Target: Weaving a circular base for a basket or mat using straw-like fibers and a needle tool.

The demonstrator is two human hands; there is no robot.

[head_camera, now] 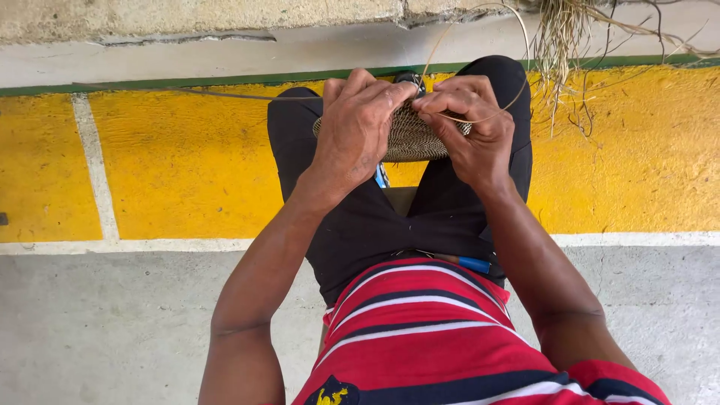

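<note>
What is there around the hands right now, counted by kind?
Woven basket piece: 1
Thin fibre strand in the grip: 1
Dry fibre bundle: 1
Blue-handled tool on lap: 1
Hands, left hand and right hand: 2
Total: 6

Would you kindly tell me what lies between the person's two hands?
In the head view, the woven basket piece lies between the left hand and right hand, both gripping its upper edge.

The person wears a red shirt [420, 330] with navy and white stripes, black shorts [360, 225], and bare forearms.
</note>
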